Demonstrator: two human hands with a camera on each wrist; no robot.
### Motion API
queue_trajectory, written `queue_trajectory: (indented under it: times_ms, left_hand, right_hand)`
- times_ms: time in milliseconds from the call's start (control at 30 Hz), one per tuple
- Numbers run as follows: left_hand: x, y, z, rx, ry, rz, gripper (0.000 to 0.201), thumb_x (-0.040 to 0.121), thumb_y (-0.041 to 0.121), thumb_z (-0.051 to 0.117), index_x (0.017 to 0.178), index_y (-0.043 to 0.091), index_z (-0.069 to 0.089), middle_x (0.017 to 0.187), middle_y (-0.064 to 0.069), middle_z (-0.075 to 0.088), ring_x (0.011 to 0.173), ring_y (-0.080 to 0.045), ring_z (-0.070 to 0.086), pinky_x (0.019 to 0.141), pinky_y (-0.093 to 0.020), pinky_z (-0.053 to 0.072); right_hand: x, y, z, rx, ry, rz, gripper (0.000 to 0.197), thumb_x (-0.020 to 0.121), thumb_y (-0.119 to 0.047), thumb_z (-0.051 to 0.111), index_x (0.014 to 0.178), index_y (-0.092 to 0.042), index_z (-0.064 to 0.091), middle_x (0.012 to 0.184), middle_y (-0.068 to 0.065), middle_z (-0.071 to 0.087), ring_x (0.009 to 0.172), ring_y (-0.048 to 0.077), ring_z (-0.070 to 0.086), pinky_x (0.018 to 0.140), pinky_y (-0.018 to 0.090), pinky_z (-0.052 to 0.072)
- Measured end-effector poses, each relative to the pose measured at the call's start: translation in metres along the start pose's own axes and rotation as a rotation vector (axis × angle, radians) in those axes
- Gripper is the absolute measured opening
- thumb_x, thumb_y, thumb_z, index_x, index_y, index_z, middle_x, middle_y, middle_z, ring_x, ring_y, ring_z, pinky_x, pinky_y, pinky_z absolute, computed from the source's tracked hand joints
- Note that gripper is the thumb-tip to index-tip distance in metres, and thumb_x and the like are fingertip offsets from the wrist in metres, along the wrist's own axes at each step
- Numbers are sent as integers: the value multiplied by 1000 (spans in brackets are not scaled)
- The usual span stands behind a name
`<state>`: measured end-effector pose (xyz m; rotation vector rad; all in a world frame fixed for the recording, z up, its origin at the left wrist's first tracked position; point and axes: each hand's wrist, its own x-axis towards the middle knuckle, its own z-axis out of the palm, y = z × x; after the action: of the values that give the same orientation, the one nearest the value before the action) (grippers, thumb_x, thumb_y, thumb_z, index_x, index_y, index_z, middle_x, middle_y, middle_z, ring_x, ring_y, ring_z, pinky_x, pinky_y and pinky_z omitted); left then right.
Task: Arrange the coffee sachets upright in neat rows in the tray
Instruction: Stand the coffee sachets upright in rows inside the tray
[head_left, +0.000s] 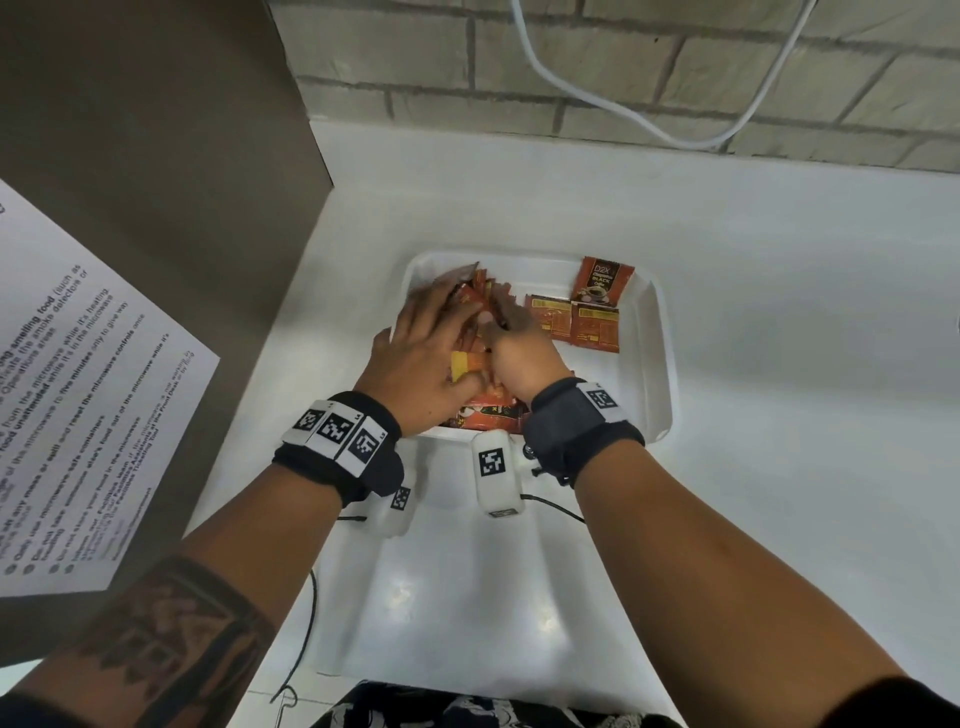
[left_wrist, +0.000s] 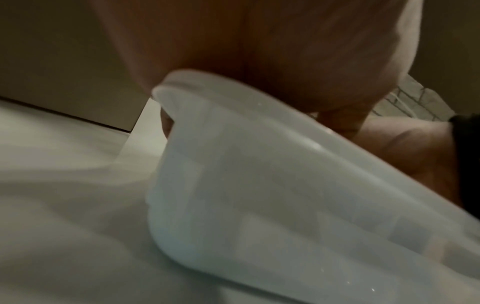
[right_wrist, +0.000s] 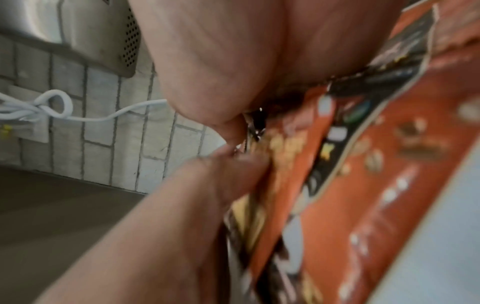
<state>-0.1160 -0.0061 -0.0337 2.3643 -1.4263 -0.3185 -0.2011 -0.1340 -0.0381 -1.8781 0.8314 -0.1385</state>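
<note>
A white tray sits on the white counter. At its left side stands a packed bunch of orange coffee sachets. My left hand lies over the bunch with fingers stretched across the sachet tops. My right hand is right beside it, its fingers curled into the bunch and pinching sachets. One sachet leans on the far wall, and two more lie flat at the right. In the left wrist view the tray wall hides the left hand's fingers.
A brown cabinet side with a printed paper notice stands close on the left. A white cable hangs on the brick wall behind. Bare white counter lies to the right of the tray. A metal appliance is mounted on the wall.
</note>
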Motion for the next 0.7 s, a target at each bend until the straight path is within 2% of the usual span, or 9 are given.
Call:
queue_trajectory:
  times_ms: [100,200,267,333,367,433,533,600,700]
  left_hand:
    - [1,0,1,44,-50,-11,92,76,78,36,155,33,25,166,7,8,153,-24,7,109,-63,34]
    - [-3,-2,-3,-34,9,22,87,78,71,49,155,35,26,166,9,9,153,-23,7,111,-63,33]
    - [-5,-1,-6,-30,-9,0,85,80,69,49,155,37,26,166,11,6,153,-22,3,114,-64,25]
    - [-5,4,-11,-14,-8,-26,79,82,69,46,152,38,31,166,11,9,153,-22,4,116,-62,18]
    - [-4,9,-17,-10,9,-42,73,84,68,45,149,37,38,164,10,15,152,-22,7,116,-60,18]
    - [2,23,-32,-11,34,-62,57,88,62,44,136,32,54,154,9,37,146,-22,24,111,-53,24]
    - [21,54,-51,4,6,7,31,95,44,52,119,28,63,122,9,64,117,-20,56,100,-40,41]
    - [42,73,-51,38,-103,43,24,96,34,51,114,25,64,108,6,68,98,-18,63,88,-36,51]
    - [78,97,-37,191,-356,22,24,95,16,50,113,13,65,101,-3,66,87,-20,62,67,-31,49]
  right_hand:
    - [1,2,2,-111,-25,-35,60,95,-49,32,151,-30,38,158,3,35,144,27,33,116,49,30]
    - [-3,2,-5,-199,2,-62,61,91,-54,30,146,-32,45,154,3,41,143,25,35,112,49,34]
    - [-8,1,-21,-253,99,-128,46,97,-45,39,134,-27,58,140,4,55,131,23,48,98,35,44]
    - [-14,-1,-50,-298,247,-140,27,97,-33,48,109,-24,70,114,-7,67,106,14,61,78,15,42]
    - [-13,0,-68,-359,302,-119,23,95,-29,49,98,-26,71,101,-12,68,96,11,63,76,13,42]
    - [-5,3,-101,-599,276,-16,22,91,-26,47,88,-26,69,91,-10,66,87,18,63,81,25,48]
    - [7,6,-129,-943,22,168,17,91,-26,48,91,-19,64,101,2,66,89,25,60,88,41,51]
    - [10,8,-135,-1022,-92,152,21,94,-28,54,107,-18,66,109,2,66,99,25,60,97,46,47]
    - [10,15,-132,-1122,-170,53,24,92,-33,60,115,-26,62,112,-3,66,105,22,57,104,50,30]
